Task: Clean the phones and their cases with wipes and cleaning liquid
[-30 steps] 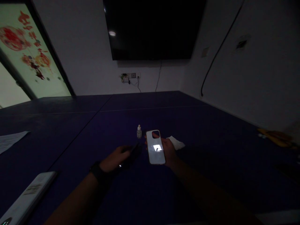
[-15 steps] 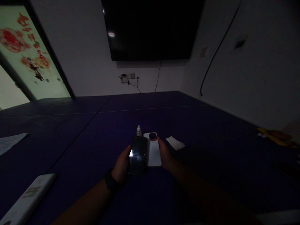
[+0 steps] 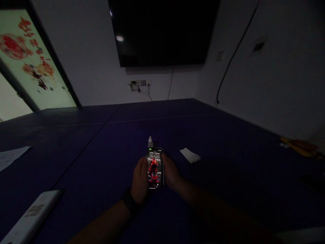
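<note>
A smartphone [image 3: 154,167] with a lit lock screen showing 16:06 is held upright between my two hands. My left hand [image 3: 140,179] is closed along its left edge, with a dark band on the wrist. At the phone's right side my right hand [image 3: 172,173] is closed on the white phone case [image 3: 163,179]. The case is mostly hidden behind the phone, and only a thin pale edge shows. A small bottle [image 3: 150,141] with a white nozzle stands just beyond the phone, its lower part covered.
A creased piece of white paper [image 3: 190,155] lies right of my hands on the dark blue table [image 3: 122,142]. At the lower left is a long white box [image 3: 33,215], with a printed sheet [image 3: 12,156] behind it. A yellow item [image 3: 301,146] lies far right.
The phone and the case were side by side; now the phone is in front of the case. My hands have come closer together, and the dark screen has lit up.
</note>
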Action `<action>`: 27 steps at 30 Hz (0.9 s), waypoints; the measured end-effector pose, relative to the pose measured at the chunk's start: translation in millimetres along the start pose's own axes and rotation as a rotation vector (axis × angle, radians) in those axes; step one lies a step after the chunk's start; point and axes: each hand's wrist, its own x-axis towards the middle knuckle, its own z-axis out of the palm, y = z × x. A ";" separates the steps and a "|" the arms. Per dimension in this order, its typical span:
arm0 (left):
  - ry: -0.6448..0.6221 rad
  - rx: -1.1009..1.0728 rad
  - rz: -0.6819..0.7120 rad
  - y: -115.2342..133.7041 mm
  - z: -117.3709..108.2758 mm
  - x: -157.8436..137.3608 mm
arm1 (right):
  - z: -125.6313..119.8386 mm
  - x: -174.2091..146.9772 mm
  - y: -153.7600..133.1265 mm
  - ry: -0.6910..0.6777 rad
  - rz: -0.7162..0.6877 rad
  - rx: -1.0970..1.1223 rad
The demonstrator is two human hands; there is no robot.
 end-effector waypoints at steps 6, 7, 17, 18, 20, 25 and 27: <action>0.066 0.438 0.264 -2.4 -2.6 0.5 | 8.8 -4.8 1.3 0.009 -0.046 0.026; 0.087 0.499 0.278 -4.0 -2.8 0.6 | 9.4 -5.5 0.4 0.013 -0.057 0.026; -0.175 -0.136 0.022 -6.2 1.9 5.7 | 7.3 -7.6 -5.3 0.041 -0.084 -0.040; -0.181 -0.180 0.008 -4.4 1.9 6.7 | 6.9 -7.9 -5.4 0.039 -0.084 -0.050; -0.147 -0.221 -0.029 -1.4 1.6 8.0 | 6.3 -8.8 -4.7 0.038 -0.085 -0.072; -0.035 -0.223 -0.082 -2.7 0.4 9.4 | 6.7 -10.9 0.7 0.021 -0.080 -0.106; -0.021 -0.251 -0.092 -5.4 -0.1 10.1 | 7.1 -11.4 2.2 0.011 -0.071 -0.111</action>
